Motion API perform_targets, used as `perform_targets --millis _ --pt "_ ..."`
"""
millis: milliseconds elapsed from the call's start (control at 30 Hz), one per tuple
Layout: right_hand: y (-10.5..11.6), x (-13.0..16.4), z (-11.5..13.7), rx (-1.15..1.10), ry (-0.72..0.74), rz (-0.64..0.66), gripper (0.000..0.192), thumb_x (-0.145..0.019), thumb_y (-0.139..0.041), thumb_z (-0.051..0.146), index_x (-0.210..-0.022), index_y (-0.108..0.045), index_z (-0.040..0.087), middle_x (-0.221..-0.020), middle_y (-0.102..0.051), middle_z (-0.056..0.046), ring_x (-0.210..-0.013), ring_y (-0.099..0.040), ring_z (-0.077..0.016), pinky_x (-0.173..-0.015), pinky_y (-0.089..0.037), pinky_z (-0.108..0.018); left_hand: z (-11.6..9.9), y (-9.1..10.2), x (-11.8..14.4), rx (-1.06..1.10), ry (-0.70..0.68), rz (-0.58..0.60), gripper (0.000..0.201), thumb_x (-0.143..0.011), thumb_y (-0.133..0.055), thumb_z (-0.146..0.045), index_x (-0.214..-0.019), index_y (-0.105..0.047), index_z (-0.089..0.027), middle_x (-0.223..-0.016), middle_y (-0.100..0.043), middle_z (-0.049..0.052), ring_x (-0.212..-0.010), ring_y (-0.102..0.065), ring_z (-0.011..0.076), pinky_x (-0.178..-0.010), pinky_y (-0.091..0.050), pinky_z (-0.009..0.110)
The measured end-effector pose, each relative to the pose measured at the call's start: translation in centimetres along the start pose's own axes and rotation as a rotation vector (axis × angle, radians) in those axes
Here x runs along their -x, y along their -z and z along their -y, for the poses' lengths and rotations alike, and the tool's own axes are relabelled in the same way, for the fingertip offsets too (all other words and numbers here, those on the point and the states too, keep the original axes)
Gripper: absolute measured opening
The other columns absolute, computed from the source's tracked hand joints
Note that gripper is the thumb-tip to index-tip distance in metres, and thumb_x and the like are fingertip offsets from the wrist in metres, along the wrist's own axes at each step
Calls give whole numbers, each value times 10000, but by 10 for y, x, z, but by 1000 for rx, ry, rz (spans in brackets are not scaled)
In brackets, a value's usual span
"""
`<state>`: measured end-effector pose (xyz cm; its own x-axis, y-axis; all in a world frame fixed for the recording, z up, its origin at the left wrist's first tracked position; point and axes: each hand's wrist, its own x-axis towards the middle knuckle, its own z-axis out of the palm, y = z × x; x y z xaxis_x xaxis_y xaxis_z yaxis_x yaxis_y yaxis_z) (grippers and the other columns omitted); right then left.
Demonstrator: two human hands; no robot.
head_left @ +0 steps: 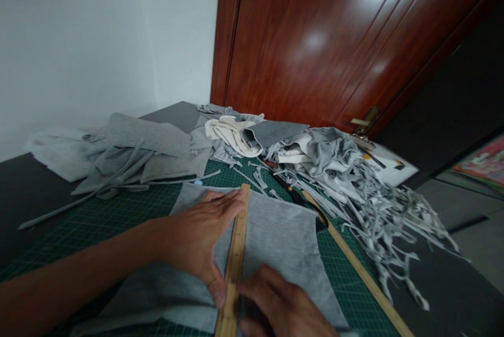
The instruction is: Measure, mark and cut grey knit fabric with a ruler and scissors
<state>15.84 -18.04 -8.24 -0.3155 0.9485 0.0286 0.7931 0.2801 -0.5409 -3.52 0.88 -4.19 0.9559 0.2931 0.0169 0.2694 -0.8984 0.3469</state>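
A grey piece of fabric lies spread out in front of me, with a wooden ruler running lengthwise across it. My left hand presses down on the ruler and the fabric, thumb and fingers spread apart. Low in the view, my right hand is closed beside the ruler's near right edge. Its fingers are curled around something dark, blurred and mostly hidden. Under the fabric is a green cutting mat with a grid.
Black-handled scissors and a second wooden strip lie right of the fabric. Grey and white cloth is heaped behind, with tangled fabric strips on the right. More grey cloth sits left, near the wall. A wooden door stands beyond.
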Motion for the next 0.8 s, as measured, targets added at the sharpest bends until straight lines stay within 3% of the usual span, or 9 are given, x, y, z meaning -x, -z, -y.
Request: perform_targets --millis 67,167,233,300,433,533,600,700,800 --pt "19 -10 8 -23 22 -30 322 -945 -735 212 -1265 -770 209 -1092 -780 -116 -938 -796 -302 -836 -675 -421 0 -1 0 -18 9 20 1547 -527 -864 -886 -1664 -284 -12 -1758 -118 375 -1656 -189 494 -1332 -152 613" --pt "53 -33 8 -20 49 -203 207 -991 -689 172 -1187 -755 166 -1119 -770 -120 -1054 -759 -289 -966 -632 -451 -1 0 1 -34 20 31 1540 -539 -862 -879 -1675 -258 -34 -1772 -96 353 -1663 -175 479 -1335 -150 598" --pt "70 -54 -3 10 111 -279 249 -971 -736 184 -1217 -728 145 -1165 -777 -137 -1098 -751 -292 -1014 -611 -472 -3 1 2 -38 18 28 1503 -558 -863 -866 -1680 -258 -69 -1781 -128 330 -1662 -199 468 -1335 -152 593" --pt "81 -76 -18 25 197 -251 390 -954 -769 177 -1334 -686 145 -1329 -763 -158 -1255 -717 -297 -1118 -557 -477 -5 3 1 -35 11 26 1461 -566 -868 -849 -1671 -284 -92 -1779 -196 318 -1653 -238 467 -1335 -146 599" --pt "80 -105 -45 52 239 -175 659 -919 -864 307 -1494 -614 100 -1530 -666 -225 -1438 -628 -331 -1238 -476 -471 -4 6 -1 8 -49 -41 1308 -565 -881 -814 -1588 -420 -141 -1742 -360 280 -1613 -344 467 -1326 -172 600" --pt "68 -109 -57 82 243 -127 852 -924 -866 429 -1601 -510 53 -1645 -525 -282 -1573 -467 -368 -1316 -372 -517 -3 6 -1 52 -93 -84 1132 -565 -897 -779 -1463 -538 -190 -1709 -436 235 -1600 -370 458 -1323 -197 596" --pt "60 -107 -61 95 238 -116 869 -972 -808 479 -1645 -454 59 -1696 -443 -282 -1623 -372 -368 -1339 -315 -555 -4 2 3 64 -77 -98 1074 -601 -900 -735 -1458 -540 -198 -1696 -453 231 -1600 -369 452 -1317 -221 604" --pt "55 -104 -64 123 227 -109 873 -1020 -730 548 -1650 -435 20 -1724 -382 -294 -1651 -305 -350 -1356 -275 -531 -14 -16 21 56 28 -159 904 -729 -881 -553 -1490 -524 -220 -1629 -544 204 -1520 -487 434 -1253 -357 611" --pt "59 -104 -64 135 210 -69 1093 -894 -811 697 -1659 -418 24 -1738 -345 -297 -1653 -287 -363 -1356 -263 -525 -30 -44 51 74 127 -345 728 -773 -787 -295 -1459 -547 -335 -1456 -684 77 -1312 -657 359 -1067 -557 513"
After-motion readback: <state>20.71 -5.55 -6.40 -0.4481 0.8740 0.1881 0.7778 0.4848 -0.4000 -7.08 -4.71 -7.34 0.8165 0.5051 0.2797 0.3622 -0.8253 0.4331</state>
